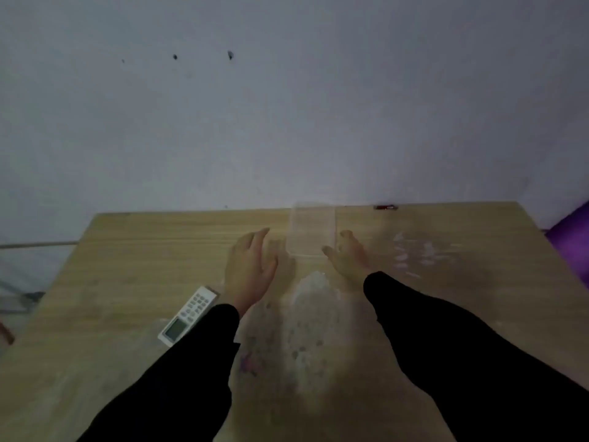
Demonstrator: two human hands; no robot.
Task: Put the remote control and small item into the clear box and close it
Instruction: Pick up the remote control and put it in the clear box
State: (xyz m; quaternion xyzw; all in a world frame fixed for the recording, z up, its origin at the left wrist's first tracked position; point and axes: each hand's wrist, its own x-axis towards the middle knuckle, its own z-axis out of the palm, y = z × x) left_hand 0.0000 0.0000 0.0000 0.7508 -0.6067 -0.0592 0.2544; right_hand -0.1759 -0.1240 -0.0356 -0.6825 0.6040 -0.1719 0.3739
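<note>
Behind the left wrist, partly under the black sleeve, the white rectangular remote control (188, 315) with its grey screen and small buttons lies flat on the pale wooden table (127, 250), untouched. The left hand (250, 269) is open and empty, fingers spread, hovering just left of the clear rectangular plastic box (312, 229). The right hand (347, 255) is open too, holding nothing, its thumb close to the box's near right corner; whether it touches, the blur does not let me say.

The step in hand looks like taking hold of the box to open it. Done well, both hands would close on its opposite sides together, so the light plastic does not skid away, then draw it nearer before lifting the lid.

Beyond the right fingertips, at the far table edge, lies a small red and dark item (385, 207), too small to identify; it may be the task's small item. The box is nearly invisible against the wood, so its lid, its latch and whether it is already open cannot be made out. A purple shape (573, 237) is cut off at the right edge.
</note>
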